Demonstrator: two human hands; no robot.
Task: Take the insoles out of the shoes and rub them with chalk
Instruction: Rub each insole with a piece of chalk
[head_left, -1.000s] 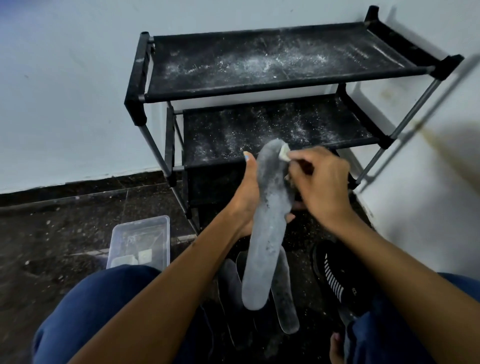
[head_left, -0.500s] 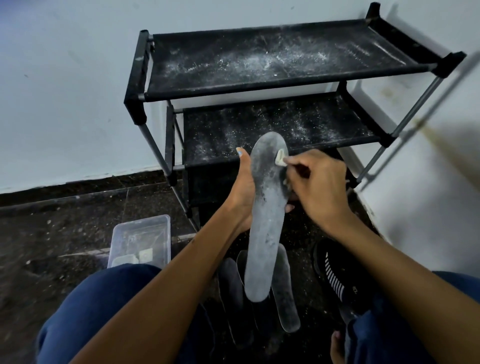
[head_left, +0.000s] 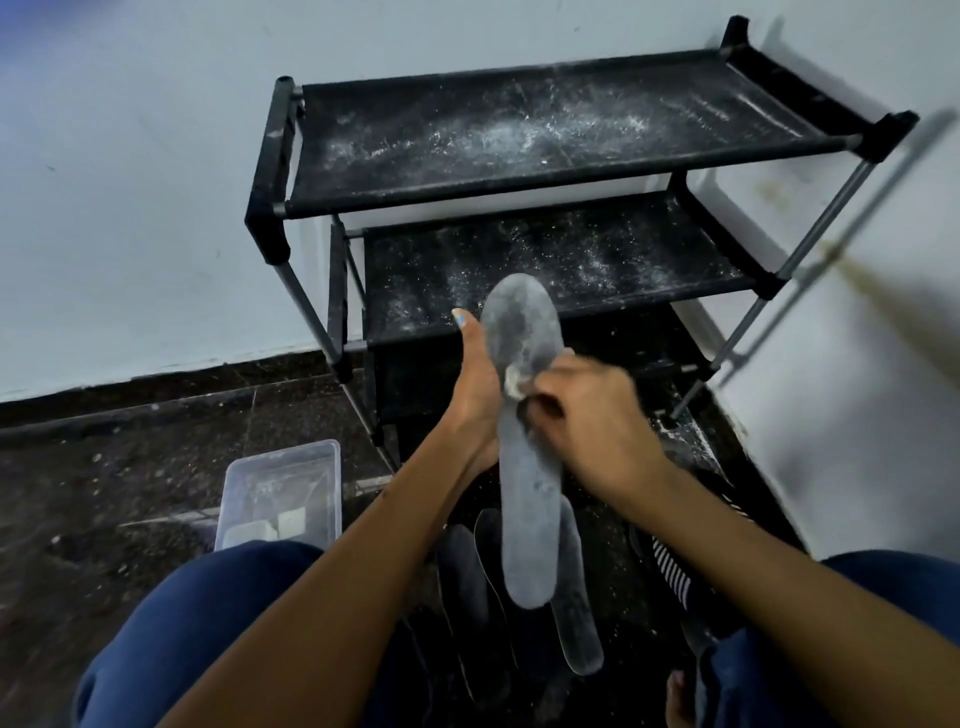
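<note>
Black fabric rack, dusted white on both shelves, stands against the wall. Below it, spare insoles lie on the floor between the knees, already out of their shoes; one striped shoe sits at right. Clear box at left holds more chalk pieces. Grey insole is held upright in mid-air, left hand gripping its edge. Right hand pinches the chalk against its middle. Rubbing appears under way; how many insoles are left cannot be told.
</note>
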